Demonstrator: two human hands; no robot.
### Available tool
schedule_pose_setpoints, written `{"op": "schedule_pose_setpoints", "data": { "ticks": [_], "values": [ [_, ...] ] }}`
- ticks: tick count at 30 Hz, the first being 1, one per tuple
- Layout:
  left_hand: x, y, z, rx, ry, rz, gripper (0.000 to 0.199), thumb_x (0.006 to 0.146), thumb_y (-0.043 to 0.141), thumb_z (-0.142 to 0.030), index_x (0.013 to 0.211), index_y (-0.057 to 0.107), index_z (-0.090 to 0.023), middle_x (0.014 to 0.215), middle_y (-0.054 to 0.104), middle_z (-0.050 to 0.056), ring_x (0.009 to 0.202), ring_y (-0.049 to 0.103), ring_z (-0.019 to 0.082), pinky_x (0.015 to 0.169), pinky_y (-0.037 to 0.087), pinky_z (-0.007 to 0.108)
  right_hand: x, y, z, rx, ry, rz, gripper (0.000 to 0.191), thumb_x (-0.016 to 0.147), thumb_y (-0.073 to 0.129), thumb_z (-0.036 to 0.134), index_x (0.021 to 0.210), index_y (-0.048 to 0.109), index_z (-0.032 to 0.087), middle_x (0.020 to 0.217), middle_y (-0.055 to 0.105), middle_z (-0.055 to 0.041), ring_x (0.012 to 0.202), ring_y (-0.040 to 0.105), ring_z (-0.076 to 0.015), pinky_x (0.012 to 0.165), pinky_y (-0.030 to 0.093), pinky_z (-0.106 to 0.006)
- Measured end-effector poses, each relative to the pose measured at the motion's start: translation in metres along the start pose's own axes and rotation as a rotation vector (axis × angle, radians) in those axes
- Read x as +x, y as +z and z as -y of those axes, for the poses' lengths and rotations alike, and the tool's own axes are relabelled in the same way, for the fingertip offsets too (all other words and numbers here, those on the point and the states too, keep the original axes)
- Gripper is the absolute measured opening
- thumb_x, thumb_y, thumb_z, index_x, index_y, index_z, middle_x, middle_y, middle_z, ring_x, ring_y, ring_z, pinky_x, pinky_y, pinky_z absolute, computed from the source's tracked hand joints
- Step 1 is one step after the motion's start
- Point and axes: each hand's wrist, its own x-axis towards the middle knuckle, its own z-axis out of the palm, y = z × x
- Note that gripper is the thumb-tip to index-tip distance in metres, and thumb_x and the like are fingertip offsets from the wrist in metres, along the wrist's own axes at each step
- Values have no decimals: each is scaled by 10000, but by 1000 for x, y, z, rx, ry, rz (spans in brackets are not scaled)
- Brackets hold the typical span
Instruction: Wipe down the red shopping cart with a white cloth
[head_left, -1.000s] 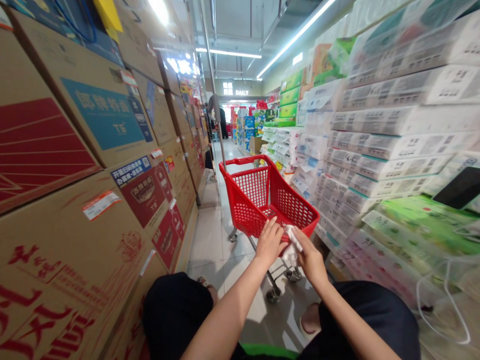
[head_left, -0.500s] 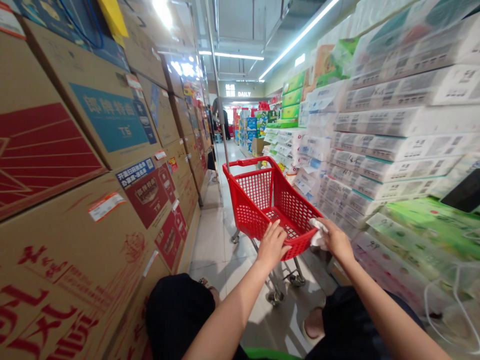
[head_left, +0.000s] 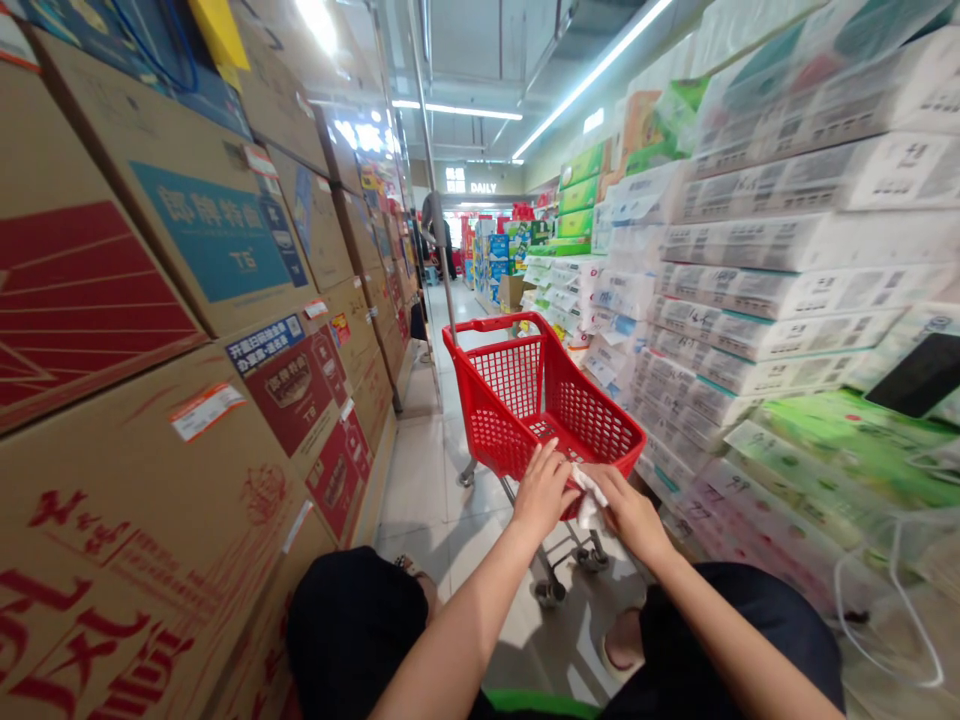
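Note:
A red plastic shopping cart (head_left: 495, 440) on metal legs and casters stands right in front of me. My left hand (head_left: 541, 490) grips the near rim of its basket, fingers laid over the edge. Just beside it, my right hand (head_left: 622, 510) is closed on a crumpled white tissue (head_left: 589, 494) and presses it against the front rim. The two hands nearly meet at the basket's near corner. Nothing lies in the part of the basket I can see.
Stacked cardboard cartons (head_left: 225, 540) wall the left side. Packs of tissue paper (head_left: 780, 280) pile up on the right, and a black phone (head_left: 916, 376) rests on the green packs (head_left: 840, 440). A metal pole (head_left: 433, 150) rises behind the cart. The tiled aisle (head_left: 420, 480) runs ahead.
My right hand has slid the tissue leftward along the cart's near rim, from the right corner to beside my left hand. The left hand keeps its place on the rim.

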Motion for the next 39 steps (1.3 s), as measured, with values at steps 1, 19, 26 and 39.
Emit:
{"op": "schedule_pose_setpoints", "data": {
  "ticks": [1,19,26,39],
  "values": [
    [0,1,0,-2,2,-2,349,857,774,-273,1145,590,-200,1248,632,98,1506,342,288,1264,279,540,0,-7,-13,-29,-2,22,681,868,442,85,1506,430,322,1427,560,-72,1259,599,-226,862,598,-325],
    [12,6,-15,211,29,42,317,887,739,-367,1129,614,-205,1177,638,76,1303,526,270,1248,293,495,-7,1,-16,7,126,-115,682,872,464,106,1528,428,291,1493,538,-76,1328,557,-233,1085,505,-397],
    [18,2,-19,237,49,52,286,860,771,-359,1051,621,-209,1071,648,58,1131,588,255,1196,355,471,-18,-6,-10,45,34,-51,695,896,463,101,1546,400,338,1533,515,-34,1381,510,-200,1125,472,-396],
    [28,28,-52,239,-14,38,371,877,737,-341,1183,594,-188,1115,657,92,1115,590,289,1132,393,499,-22,-15,-6,-24,263,-142,536,975,446,273,1510,413,270,1469,574,-94,1294,594,-250,996,555,-413]
  ]
}}
